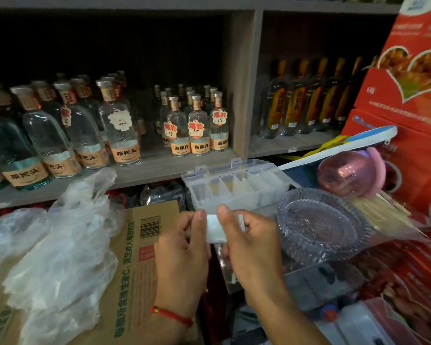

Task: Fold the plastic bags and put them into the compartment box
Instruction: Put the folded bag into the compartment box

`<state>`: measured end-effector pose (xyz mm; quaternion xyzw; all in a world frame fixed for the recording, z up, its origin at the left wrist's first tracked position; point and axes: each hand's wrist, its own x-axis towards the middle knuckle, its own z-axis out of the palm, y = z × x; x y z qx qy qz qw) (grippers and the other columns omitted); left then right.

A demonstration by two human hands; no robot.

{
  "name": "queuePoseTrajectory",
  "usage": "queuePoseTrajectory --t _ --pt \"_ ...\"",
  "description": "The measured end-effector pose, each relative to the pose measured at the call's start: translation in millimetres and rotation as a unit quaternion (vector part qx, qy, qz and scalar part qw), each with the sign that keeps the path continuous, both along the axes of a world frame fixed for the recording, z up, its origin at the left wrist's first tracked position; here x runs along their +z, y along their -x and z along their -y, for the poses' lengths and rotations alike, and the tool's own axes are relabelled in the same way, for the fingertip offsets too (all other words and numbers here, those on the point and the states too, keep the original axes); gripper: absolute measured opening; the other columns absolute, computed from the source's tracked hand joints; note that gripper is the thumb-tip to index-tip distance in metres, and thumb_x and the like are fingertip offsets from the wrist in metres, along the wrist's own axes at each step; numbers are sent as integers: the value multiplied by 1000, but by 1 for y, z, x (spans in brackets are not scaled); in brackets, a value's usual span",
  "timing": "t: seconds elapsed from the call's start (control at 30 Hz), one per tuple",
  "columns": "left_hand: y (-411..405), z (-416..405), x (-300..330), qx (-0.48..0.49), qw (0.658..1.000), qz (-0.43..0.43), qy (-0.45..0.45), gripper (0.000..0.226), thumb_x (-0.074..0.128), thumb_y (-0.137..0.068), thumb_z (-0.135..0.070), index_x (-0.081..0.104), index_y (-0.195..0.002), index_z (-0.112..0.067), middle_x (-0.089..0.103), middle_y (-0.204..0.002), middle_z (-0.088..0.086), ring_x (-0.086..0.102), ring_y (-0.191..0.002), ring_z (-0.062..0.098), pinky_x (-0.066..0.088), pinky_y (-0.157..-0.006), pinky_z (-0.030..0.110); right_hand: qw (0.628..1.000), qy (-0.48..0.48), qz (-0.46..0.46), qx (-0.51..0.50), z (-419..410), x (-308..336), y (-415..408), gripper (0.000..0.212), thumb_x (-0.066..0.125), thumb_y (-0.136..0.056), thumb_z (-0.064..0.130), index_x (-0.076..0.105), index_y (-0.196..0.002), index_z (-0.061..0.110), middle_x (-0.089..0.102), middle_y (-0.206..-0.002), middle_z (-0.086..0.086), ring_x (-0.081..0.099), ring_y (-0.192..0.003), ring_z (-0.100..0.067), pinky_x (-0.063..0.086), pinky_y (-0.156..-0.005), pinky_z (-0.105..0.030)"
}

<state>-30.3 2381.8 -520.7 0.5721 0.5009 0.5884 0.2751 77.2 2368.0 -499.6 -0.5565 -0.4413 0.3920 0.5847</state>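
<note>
A small folded plastic bag [215,229], white and translucent, is held between both hands at the centre of the head view. My left hand [184,245] pinches its left edge and my right hand [246,242] pinches its right edge with the thumb on top. Just behind the hands stands the clear compartment box [274,192] with its lid open; several of its compartments hold folded bags. A loose pile of crumpled plastic bags [55,240] lies to the left on a cardboard box [135,277].
A glass ashtray [319,225] sits right of the hands, beside a bundle of skewers [383,212] and a pink ball [346,173]. Shelves of bottles [120,128] fill the back. Red cartons [413,90] stand at the right.
</note>
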Motion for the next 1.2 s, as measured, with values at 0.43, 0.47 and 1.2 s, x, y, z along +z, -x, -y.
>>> queuePoseTrajectory --t 0.43,0.47,1.2 --pt "-2 -73 19 -94 982 -107 125 45 53 -106 -33 59 -67 -12 49 -43 -2 39 -36 10 31 -39 21 928 -115 354 -25 -22 0 -85 44 63 -91 59 68 -125 31 62 -119 14 59 -107 -5 51 -88 -24" --pt "-3 -79 21 -114 975 -105 157 45 53 -106 -32 59 -67 -11 47 -43 -2 38 -36 12 30 -38 22 906 -128 404 12 -24 0 -83 50 69 -88 58 64 -131 33 54 -128 14 50 -118 -5 45 -95 -24" --pt "-53 -198 94 -286 769 -567 -66 40 69 -97 -24 62 -135 -36 57 -141 -15 48 -126 3 45 -105 28 971 -6 215 -107 -124 1 -106 3 80 -88 23 81 -87 25 71 -75 18 68 -74 -1 53 -65 -25"
